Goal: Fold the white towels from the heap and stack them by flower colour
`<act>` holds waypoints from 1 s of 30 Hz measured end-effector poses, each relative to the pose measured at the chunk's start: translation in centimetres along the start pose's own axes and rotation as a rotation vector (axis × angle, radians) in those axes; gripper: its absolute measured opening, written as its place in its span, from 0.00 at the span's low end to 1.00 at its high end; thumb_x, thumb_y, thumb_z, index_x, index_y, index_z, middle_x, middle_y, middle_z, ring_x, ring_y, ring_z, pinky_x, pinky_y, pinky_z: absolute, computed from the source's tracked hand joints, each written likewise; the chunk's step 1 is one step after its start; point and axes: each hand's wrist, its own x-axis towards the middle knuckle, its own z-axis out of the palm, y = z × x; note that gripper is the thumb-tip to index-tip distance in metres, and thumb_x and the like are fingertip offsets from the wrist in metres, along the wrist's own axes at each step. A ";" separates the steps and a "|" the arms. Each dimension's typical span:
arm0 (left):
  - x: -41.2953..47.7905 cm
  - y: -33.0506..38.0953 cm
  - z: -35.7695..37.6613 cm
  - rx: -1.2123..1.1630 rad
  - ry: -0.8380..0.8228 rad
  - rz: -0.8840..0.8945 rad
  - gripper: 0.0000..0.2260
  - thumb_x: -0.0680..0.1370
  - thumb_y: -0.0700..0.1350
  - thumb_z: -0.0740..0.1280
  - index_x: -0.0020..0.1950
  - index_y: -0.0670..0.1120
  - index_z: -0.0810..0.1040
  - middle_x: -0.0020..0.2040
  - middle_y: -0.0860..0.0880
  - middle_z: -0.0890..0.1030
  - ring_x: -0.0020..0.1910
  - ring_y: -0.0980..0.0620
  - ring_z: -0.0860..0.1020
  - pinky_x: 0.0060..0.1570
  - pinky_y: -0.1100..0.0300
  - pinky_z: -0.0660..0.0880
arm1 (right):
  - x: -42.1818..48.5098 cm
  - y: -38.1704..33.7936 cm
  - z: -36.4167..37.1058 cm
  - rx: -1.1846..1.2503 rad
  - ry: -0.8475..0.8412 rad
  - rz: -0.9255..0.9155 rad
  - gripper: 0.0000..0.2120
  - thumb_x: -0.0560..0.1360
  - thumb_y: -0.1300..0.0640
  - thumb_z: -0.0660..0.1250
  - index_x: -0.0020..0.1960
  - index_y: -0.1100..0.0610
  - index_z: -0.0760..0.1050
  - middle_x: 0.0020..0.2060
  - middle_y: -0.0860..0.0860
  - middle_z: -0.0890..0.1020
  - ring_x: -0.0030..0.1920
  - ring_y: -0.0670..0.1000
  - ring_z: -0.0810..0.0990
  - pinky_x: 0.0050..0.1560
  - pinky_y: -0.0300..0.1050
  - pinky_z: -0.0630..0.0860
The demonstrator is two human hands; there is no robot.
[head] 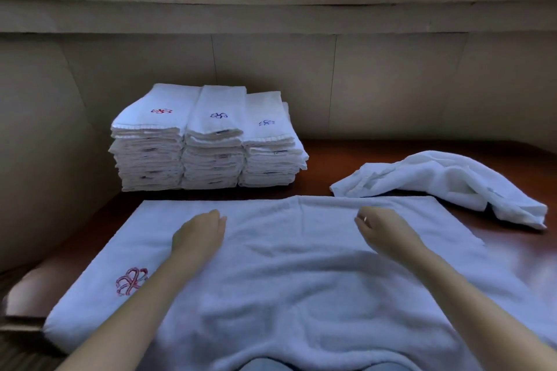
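Right now a towel [286,265] lies spread across the near part of the table [376,153], its front edge hanging over toward the person, a red flower [131,281] stitched at its left end. Both hands lie on the cloth near its far edge: the left hand [200,233] flat, fingers straight and together, gripping nothing; the right hand [381,230] rests with fingers loosely bent, and I cannot tell whether the tips pinch the cloth (a ring glints on one finger). To my eye this is the smoothing stage, before the folding proper. Next would come taking hold of an edge or the corners and doubling the towel over evenly, keeping the flower outward so its colour can be read. Three stacks stand at the back left, touching one another: the red-flower stack [150,141] leftmost, then the middle stack [214,141] and the right stack [268,153], both topped in blue. The remaining heap [446,184] lies crumpled at the right, just beyond the spread towel.
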 end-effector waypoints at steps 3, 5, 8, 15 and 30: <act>3.4 -2.2 -0.5 0.022 -0.026 0.018 0.07 0.81 0.41 0.53 0.53 0.45 0.71 0.53 0.45 0.75 0.48 0.45 0.71 0.46 0.53 0.71 | 5.2 -0.3 1.1 -0.195 -0.133 -0.045 0.11 0.78 0.65 0.53 0.55 0.60 0.73 0.50 0.56 0.81 0.43 0.53 0.78 0.45 0.50 0.76; 5.8 -4.4 -0.8 0.027 -0.077 -0.003 0.13 0.80 0.37 0.54 0.62 0.45 0.71 0.59 0.43 0.70 0.56 0.44 0.70 0.53 0.51 0.72 | 7.9 0.2 2.1 -0.235 -0.272 -0.013 0.16 0.76 0.67 0.55 0.62 0.61 0.70 0.56 0.59 0.78 0.50 0.56 0.80 0.50 0.52 0.78; 8.6 -7.2 -2.1 0.038 -0.242 -0.149 0.16 0.78 0.41 0.58 0.66 0.49 0.70 0.66 0.43 0.64 0.60 0.43 0.69 0.57 0.52 0.71 | 10.4 2.1 3.3 -0.261 -0.245 0.006 0.17 0.75 0.65 0.58 0.63 0.59 0.67 0.59 0.58 0.73 0.54 0.58 0.77 0.46 0.50 0.76; 10.6 -9.0 -4.3 -0.012 -0.300 -0.093 0.11 0.73 0.39 0.64 0.33 0.46 0.64 0.32 0.49 0.72 0.29 0.50 0.71 0.27 0.60 0.63 | 13.1 3.7 2.5 -0.366 -0.345 0.052 0.11 0.72 0.60 0.60 0.54 0.53 0.68 0.53 0.51 0.75 0.45 0.52 0.74 0.39 0.44 0.71; 5.6 -8.2 1.4 0.043 -0.204 -0.121 0.25 0.82 0.58 0.48 0.78 0.54 0.49 0.79 0.50 0.46 0.77 0.47 0.49 0.73 0.43 0.50 | 7.5 4.0 6.9 -0.047 0.063 0.154 0.19 0.77 0.59 0.56 0.68 0.54 0.66 0.72 0.57 0.61 0.57 0.64 0.75 0.53 0.55 0.72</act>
